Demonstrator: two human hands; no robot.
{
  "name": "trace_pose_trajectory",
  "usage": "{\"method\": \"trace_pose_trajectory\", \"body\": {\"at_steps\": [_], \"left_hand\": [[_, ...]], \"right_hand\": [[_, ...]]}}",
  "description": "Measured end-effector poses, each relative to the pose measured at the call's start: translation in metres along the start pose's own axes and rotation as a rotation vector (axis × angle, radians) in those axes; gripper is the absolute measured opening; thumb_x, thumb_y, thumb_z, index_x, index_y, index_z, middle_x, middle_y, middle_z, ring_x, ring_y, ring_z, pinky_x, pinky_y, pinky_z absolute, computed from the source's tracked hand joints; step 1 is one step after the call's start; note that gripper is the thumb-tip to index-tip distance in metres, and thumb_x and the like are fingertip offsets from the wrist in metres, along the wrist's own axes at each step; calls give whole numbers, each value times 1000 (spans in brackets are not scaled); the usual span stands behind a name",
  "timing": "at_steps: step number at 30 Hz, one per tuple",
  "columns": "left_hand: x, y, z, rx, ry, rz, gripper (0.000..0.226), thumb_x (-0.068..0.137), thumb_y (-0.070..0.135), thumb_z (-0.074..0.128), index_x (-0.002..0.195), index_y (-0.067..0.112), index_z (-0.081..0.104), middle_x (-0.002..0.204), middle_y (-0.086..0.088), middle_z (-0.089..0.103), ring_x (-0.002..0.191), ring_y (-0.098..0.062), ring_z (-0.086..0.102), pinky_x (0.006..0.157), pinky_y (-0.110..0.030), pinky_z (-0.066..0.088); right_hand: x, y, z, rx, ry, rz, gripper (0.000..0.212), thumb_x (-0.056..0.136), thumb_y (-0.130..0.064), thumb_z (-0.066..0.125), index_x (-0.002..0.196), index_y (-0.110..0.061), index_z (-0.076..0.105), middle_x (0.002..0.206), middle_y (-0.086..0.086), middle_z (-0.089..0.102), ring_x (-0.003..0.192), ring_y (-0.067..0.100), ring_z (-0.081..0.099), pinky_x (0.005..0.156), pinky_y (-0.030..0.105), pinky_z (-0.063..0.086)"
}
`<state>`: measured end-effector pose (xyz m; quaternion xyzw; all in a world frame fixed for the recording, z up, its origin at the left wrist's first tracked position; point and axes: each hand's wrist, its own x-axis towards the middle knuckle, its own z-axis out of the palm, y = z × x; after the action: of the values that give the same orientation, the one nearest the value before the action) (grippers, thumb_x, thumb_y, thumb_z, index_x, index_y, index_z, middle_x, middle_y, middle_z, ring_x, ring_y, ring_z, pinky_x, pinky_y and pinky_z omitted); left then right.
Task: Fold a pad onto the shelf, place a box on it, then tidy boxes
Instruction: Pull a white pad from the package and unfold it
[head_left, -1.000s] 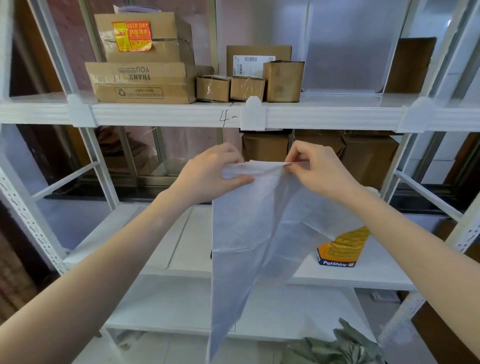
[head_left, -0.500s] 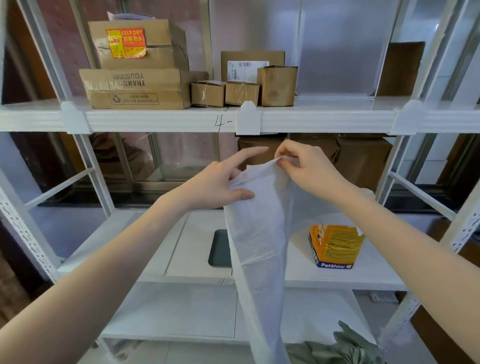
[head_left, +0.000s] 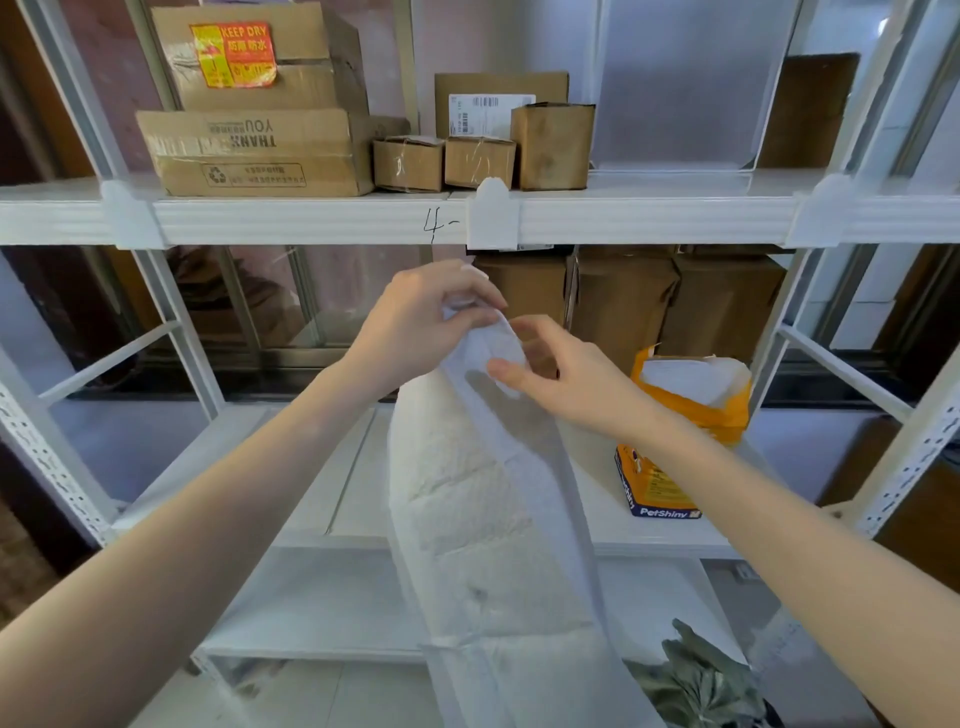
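My left hand (head_left: 421, 322) pinches the top edge of the white pad (head_left: 483, 519), which hangs in front of the middle shelf (head_left: 332, 493). My right hand (head_left: 566, 379), fingers loosely curled, touches the pad just below, left of the orange box (head_left: 670, 467).

White metal shelf (head_left: 332, 499) with an open orange PetShiny pack (head_left: 670, 457) at its right side

A storeroom: a white metal shelving rack (head_left: 332, 221) marked "4-", with taped cardboard boxes (head_left: 260, 150) stacked on it and more boxes (head_left: 675, 306) below that shelf.
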<state>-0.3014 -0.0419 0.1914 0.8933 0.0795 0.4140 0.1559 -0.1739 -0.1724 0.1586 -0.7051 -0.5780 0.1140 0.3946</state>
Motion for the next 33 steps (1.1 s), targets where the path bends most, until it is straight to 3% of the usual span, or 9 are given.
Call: {"method": "trace_pose_trajectory", "body": {"at_steps": [5,8,12,16,18,21,25,28,33], "left_hand": [[3,-4,-4,51,81,-12,4,81,16,68,84,18,69,85,13,49,82,4,51,76,-19,42],[4,-11,-13,184,151,-41,6,82,19,67,86,16,69,94,3,42,93,-12,43,81,-26,37],[1,-18,-24,376,241,-93,12,85,21,64,93,13,67,119,-15,48,113,-30,43,92,-32,32],[-2,-13,-21,503,0,81,38,86,36,58,120,18,55,140,-9,45,133,-29,36,108,-43,24],[-2,-2,-14,473,-232,122,52,85,49,55,130,24,49,131,0,56,128,-21,44,109,-36,22],[-2,2,-6,373,-387,-13,41,86,53,52,121,33,57,99,11,67,95,-16,60,80,-30,41],[-3,-7,-9,377,-321,-57,18,88,45,54,90,33,67,90,8,71,88,-21,61,74,-40,50],[-5,-18,-17,412,-277,-127,18,89,43,54,89,31,67,88,5,70,89,-23,60,69,-35,46],[-11,-31,-27,425,-290,-198,19,90,43,54,85,29,65,72,9,57,81,-24,55,66,-33,36]], "right_hand": [[-1,10,7,-80,-71,10,22,86,-37,61,95,-17,62,65,-4,57,56,2,48,54,18,35],[-2,13,4,-108,-80,24,23,87,-33,61,80,-12,63,67,12,61,60,14,49,58,30,35],[1,9,-3,-173,-1,-25,35,91,-28,57,60,-26,40,56,-6,42,57,13,42,55,31,29],[11,4,-6,-303,32,-153,34,88,-26,59,61,-25,38,56,-2,45,65,26,43,63,39,40],[15,-1,-7,-319,25,-198,37,86,-25,61,59,-28,36,54,-3,42,65,27,41,62,39,39],[17,-3,-10,-312,10,-207,28,86,-29,61,63,-27,45,56,-5,44,69,25,44,63,40,40],[13,6,-16,-319,-22,-126,22,82,-42,64,70,-29,51,63,-4,51,72,19,46,62,34,37],[8,10,-25,-364,-72,-92,23,82,-38,66,67,-30,51,62,-9,51,68,16,46,55,21,33],[1,11,-39,-338,-142,-52,17,83,-31,66,72,-21,57,57,-3,42,53,11,37,50,20,27]]}}
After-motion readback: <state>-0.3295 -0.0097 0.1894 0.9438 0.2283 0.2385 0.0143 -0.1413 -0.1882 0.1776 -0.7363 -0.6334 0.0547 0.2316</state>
